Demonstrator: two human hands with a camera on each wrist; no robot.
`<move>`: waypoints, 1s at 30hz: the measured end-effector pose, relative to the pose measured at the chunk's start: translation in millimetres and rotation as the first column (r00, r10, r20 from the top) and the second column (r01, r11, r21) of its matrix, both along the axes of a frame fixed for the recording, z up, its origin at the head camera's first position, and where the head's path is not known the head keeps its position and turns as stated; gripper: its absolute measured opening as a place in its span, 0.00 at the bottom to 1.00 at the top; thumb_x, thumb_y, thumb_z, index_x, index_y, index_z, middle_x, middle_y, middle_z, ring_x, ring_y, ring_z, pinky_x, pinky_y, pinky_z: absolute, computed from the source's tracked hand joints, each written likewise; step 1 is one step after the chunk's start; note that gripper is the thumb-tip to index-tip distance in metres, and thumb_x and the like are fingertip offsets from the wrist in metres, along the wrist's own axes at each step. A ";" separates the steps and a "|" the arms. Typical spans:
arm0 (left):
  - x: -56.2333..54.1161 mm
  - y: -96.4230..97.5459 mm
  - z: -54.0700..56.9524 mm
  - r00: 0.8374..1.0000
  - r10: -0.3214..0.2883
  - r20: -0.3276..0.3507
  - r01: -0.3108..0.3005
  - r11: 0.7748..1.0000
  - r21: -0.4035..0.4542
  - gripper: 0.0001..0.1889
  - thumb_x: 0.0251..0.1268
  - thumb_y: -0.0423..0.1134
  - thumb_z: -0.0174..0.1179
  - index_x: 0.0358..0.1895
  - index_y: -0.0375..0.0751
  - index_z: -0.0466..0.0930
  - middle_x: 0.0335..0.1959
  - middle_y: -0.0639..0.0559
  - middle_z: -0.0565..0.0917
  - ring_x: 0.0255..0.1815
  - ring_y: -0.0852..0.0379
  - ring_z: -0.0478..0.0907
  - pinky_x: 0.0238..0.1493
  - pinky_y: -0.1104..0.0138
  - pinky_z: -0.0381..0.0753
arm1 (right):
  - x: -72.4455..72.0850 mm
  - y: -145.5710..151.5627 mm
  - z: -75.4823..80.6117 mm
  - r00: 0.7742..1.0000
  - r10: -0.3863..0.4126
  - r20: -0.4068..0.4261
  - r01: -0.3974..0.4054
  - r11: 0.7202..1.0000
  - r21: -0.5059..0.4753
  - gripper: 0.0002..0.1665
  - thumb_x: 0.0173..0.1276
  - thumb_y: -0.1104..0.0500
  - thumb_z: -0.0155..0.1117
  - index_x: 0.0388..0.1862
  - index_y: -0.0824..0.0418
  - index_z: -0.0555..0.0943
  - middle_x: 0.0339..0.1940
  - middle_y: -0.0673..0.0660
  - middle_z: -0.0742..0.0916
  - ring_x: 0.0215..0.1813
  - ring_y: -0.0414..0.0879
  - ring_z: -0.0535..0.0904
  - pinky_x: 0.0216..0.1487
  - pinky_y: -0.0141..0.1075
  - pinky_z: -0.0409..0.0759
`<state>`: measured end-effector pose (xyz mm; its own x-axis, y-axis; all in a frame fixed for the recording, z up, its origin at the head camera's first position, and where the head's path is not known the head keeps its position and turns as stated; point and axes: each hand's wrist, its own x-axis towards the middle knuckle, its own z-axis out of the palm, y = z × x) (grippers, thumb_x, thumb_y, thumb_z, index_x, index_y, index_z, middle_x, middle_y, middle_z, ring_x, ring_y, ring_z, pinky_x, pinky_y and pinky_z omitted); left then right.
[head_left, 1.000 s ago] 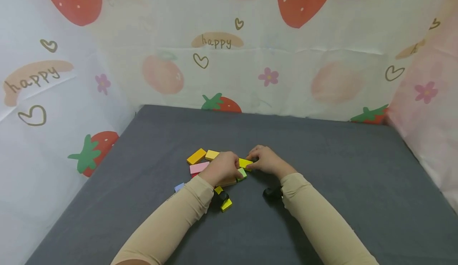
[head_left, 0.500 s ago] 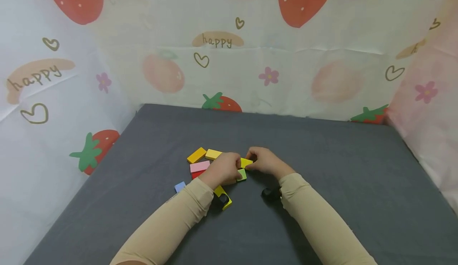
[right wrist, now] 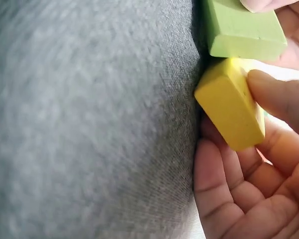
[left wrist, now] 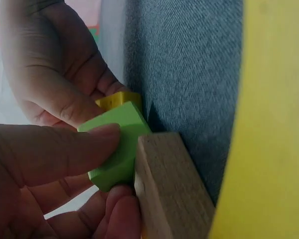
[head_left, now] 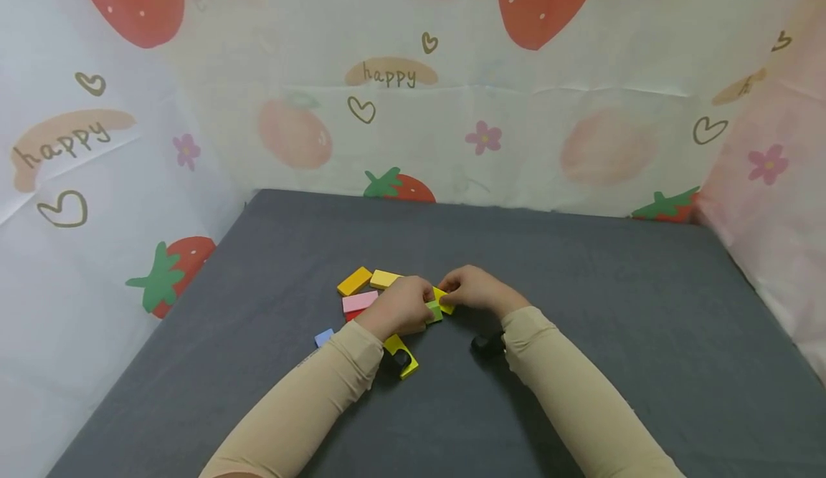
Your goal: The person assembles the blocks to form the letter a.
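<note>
- Lower centre: flat yellow piece [head_left: 409, 370], partly behind black wrist mount [head_left: 401, 358].
- Centre: left hand [head_left: 401, 302] pinches smooth light-green block [left wrist: 122, 157]; wooden block [left wrist: 172, 186] alongside.
- Right of centre: right hand [head_left: 480, 292] pinches plain yellow block [right wrist: 231, 109], angled.
- Beyond, centre-left: orange block [head_left: 354, 281].

On my head view the light is soft, even and a little dim; the right sleeve [head_left: 574, 392] throws a shadow on the grey cloth [head_left: 645, 292]. My left wrist view runs darker: the left hand [left wrist: 52, 157] sits in shade, the green block [left wrist: 117, 142] reads fairly clearly, and a yellow shape [left wrist: 274, 119] blurs along the right edge. My right wrist view is brighter, with the grey cloth blurring leftward and white glare beside the right hand [right wrist: 269, 191].
</note>
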<state>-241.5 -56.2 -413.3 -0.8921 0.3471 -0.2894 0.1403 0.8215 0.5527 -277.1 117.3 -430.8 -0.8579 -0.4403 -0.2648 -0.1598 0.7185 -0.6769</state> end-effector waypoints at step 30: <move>-7.8 5.7 3.7 0.992 -0.016 -0.129 0.036 0.988 0.151 0.11 0.63 0.40 0.64 0.47 0.47 0.80 0.42 0.51 0.82 0.42 0.55 0.77 0.47 0.61 0.78 | 16.2 48.4 -0.2 0.938 -0.223 0.266 0.297 0.912 -0.282 0.15 0.71 0.65 0.55 0.53 0.73 0.76 0.48 0.65 0.81 0.44 0.50 0.80 0.47 0.44 0.84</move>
<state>-249.4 -50.5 -409.6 -0.9084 0.4017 -0.1161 0.2374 0.7239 0.6477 -260.9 165.7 -431.0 -0.8876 -0.3013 -0.3483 0.1852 0.4590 -0.8689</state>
